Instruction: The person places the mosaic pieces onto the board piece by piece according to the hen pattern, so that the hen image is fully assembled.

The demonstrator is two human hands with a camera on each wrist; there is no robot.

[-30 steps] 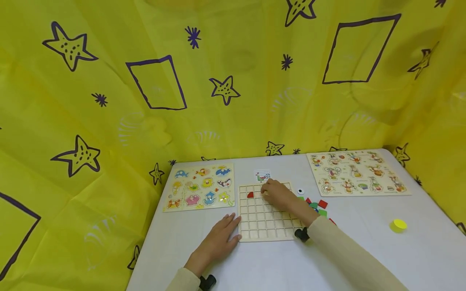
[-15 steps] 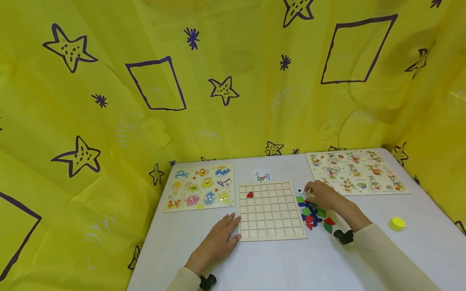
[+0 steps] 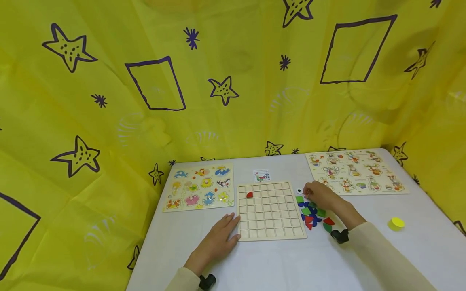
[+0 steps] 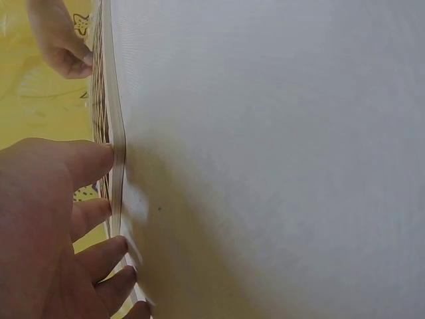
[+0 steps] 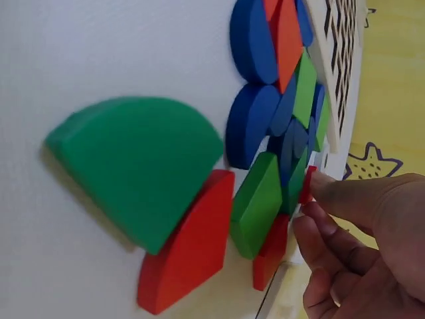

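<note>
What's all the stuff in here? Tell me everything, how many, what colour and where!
backdrop: 1, yellow with purple drawings, behind the table
table: 1, white, under everything
grid board: 1, pale wood, middle
red wedge: 1, red, on the grid's far left part
picture card: 1, white with coloured picture, beyond the grid
sea-animal puzzle: 1, pale with colourful pictures, left
character puzzle: 1, pale with colourful pictures, far right
eye-like disc: 1, white and black, right of the grid
loose pieces: many, too jumbled to count, red, green, blue, right of the grid
cylinder: 1, yellow, right
wrist devices: 2, black, at the wrists
sleeves: 2, beige, near side
hands: 2, left hand at the grid's left edge, right hand at a red piece
</note>
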